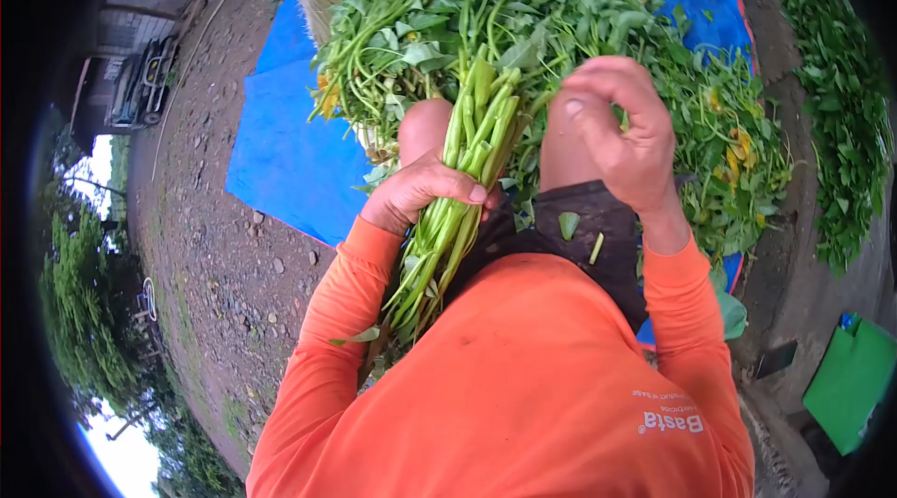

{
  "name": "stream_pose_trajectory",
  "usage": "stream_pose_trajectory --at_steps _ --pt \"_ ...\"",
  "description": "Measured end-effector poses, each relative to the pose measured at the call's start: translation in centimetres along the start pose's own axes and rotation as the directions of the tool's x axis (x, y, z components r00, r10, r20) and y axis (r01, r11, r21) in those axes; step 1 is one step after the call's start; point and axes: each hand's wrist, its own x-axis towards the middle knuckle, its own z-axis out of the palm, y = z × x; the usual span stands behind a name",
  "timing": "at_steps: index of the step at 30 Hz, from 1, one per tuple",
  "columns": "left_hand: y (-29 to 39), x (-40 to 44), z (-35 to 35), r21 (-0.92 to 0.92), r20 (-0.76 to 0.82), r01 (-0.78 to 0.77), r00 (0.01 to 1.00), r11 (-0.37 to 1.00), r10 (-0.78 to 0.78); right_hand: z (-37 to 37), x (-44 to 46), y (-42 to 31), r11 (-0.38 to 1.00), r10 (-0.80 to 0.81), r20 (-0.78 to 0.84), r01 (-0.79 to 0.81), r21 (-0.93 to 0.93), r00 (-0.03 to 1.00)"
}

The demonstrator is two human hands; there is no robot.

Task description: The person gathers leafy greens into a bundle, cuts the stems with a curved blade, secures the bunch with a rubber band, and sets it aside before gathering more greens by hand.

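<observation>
My left hand (430, 192) is wrapped round a bunch of leafy green stems (481, 138), the thumb across the front. The thick cut ends point away from me, and the thinner ends hang toward my lap. Over my right knee, my right hand (617, 115) is raised with loosely bent fingers and the thumb apart; nothing shows in it. Beyond both knees lies a big heap of the same leafy greens (561, 3), some leaves yellowed. A loose leaf (568, 225) and a short piece of stem (596, 248) rest on my dark shorts.
A blue tarp (290, 143) lies under the heap on stony ground (224, 246). Another pile of greens (832, 115) lies at the far right. A green sheet-like item (852, 384) is at the lower right. At the upper left, a vehicle (145, 82) stands by a building.
</observation>
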Motion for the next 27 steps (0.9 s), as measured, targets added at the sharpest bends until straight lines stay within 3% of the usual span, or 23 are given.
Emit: stream_pose_trajectory --at_steps 3,6,9,10,12,14,17,19,20,23,27 --pt "-2.3 2.2 1.1 -0.047 0.022 0.039 0.999 0.998 -0.038 -1.3 0.2 -3.1 0.998 0.006 0.319 0.015 -0.066 0.948" --pt "-1.7 1.9 1.4 -0.064 0.031 0.005 1.0 0.998 -0.003 -3.1 -2.0 -1.3 0.94 0.338 0.153 -0.342 -0.001 0.929" --pt "-1.0 1.2 0.9 -0.05 0.004 -0.019 1.0 0.999 0.02 -3.3 -3.0 -1.2 0.915 0.404 0.056 -0.402 -0.036 0.913" --pt "-0.8 1.2 0.9 -0.028 0.023 -0.021 0.999 0.999 0.022 -2.7 -2.5 -1.8 0.874 0.479 0.053 -0.482 0.064 0.876" --pt "-0.4 1.4 1.3 0.017 0.083 -0.019 0.996 1.0 0.018 -0.8 -0.5 -3.2 0.937 0.348 -0.087 -0.343 0.066 0.933" --pt "0.0 1.5 1.7 0.066 0.145 -0.037 0.989 0.997 0.027 -1.3 1.3 -3.2 0.965 0.258 -0.065 -0.254 0.061 0.964" --pt "0.1 1.3 3.1 0.127 0.115 0.054 0.991 0.99 -0.069 -3.3 3.5 -1.8 0.984 0.157 0.269 -0.175 0.041 0.95" --pt "1.1 1.0 5.1 0.116 0.127 0.027 0.991 0.993 -0.042 -5.3 5.0 -1.2 1.0 0.028 0.552 -0.03 -0.004 0.833" --pt "1.0 0.8 5.4 0.113 0.134 0.048 0.989 0.992 -0.063 -6.3 5.4 -2.2 0.993 0.093 0.597 -0.03 -0.114 0.797" --pt "0.5 0.7 4.8 0.065 0.194 0.092 0.976 0.994 -0.103 -8.3 5.4 -0.5 0.949 -0.029 0.412 0.155 -0.276 0.911" --pt "0.2 0.3 3.8 -0.008 0.253 0.074 0.965 0.997 -0.07 -12.9 4.9 2.8 0.91 0.22 -0.017 -0.211 -0.356 0.975"
